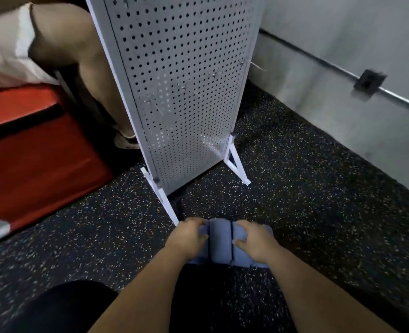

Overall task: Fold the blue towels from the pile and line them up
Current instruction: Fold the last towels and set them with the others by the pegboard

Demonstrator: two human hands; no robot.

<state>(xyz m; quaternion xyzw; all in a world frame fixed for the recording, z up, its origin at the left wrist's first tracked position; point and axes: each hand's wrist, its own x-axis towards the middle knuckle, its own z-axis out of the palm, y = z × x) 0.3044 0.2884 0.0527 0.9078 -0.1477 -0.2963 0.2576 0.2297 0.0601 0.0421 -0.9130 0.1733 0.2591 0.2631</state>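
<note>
I'm lining up three folded blue towels [220,241] at 12 o'clock: right hand [253,241] pressing flat-fingered at 1, left hand [186,236] draped at 11, grip unclear. Looking nearly done; pile not in view.

Dim, soft and blurred throughout, with wide-angle bending at the edges and dark shadow near the bottom.
</note>
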